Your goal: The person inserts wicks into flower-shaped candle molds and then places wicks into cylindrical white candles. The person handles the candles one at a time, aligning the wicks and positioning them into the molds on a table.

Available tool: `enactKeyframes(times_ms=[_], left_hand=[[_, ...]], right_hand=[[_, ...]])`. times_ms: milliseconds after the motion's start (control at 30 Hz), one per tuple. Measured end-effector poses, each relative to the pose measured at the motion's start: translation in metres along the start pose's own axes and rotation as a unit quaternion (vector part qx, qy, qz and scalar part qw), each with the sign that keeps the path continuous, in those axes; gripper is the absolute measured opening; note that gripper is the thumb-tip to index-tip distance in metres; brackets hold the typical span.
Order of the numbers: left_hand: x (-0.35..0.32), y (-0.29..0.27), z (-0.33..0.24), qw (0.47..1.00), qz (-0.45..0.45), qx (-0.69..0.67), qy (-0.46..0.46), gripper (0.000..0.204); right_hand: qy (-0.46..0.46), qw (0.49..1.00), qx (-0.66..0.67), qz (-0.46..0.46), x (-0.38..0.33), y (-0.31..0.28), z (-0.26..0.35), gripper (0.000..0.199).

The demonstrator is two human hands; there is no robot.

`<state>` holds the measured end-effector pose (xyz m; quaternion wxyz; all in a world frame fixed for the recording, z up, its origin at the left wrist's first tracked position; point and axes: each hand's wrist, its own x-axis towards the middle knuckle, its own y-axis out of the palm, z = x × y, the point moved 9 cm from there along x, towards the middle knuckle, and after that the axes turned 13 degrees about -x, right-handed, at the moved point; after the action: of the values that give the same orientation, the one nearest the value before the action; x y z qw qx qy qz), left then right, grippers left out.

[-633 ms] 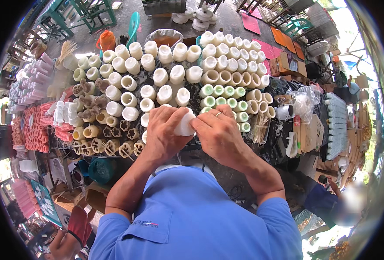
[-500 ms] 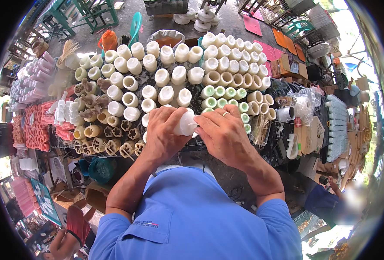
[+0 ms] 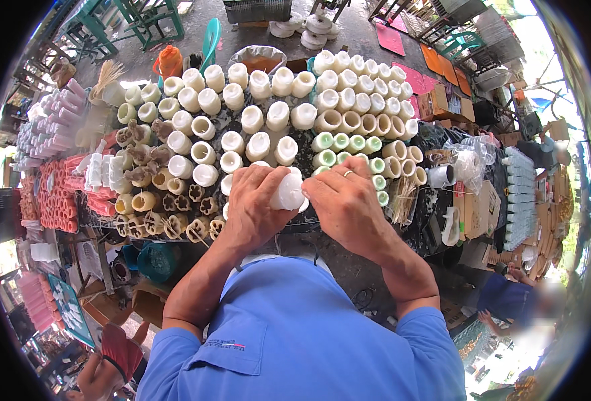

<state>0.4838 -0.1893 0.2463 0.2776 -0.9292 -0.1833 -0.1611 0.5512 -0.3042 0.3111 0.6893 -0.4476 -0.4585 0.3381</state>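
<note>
My left hand (image 3: 254,200) is wrapped round a short white candle (image 3: 287,194), tipped so that its top points to the right. At that top, my right hand (image 3: 349,208) is closed in a pinch on what looks like the thin wick; the fingertips hide most of it. A ring is on one right finger. Just beyond my hands stand rows of white candles (image 3: 259,144), some with hollowed tops. Pale green candles (image 3: 339,141) stand beyond my right hand.
Hollow cream wax shells (image 3: 368,125) stand right of centre, brown flower-shaped pieces (image 3: 195,193) to the left. Pink wax pieces (image 3: 58,194) lie farther left. A bundle of thin sticks (image 3: 402,200) and a cardboard box (image 3: 480,207) are at the right. Other people are at both lower sides.
My hands keep hold of the candle in nearly the same place, with the right fingers shifted slightly at its top. The people at the lower left and lower right have moved.
</note>
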Motion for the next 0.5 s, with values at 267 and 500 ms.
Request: enactKeyframes(times_ms=[267,500], left_hand=[[0.001,-0.008,0.004,0.999,-0.025,-0.022,-0.013,0.073],[-0.02,-0.023,0.048,0.957,-0.174,-0.215,-0.082,0.052]], right_hand=[[0.042,0.999,-0.01,0.027,0.001,0.004,-0.006,0.028],[0.126,0.982,-0.076,-0.119,-0.013,-0.022,-0.037,0.032]])
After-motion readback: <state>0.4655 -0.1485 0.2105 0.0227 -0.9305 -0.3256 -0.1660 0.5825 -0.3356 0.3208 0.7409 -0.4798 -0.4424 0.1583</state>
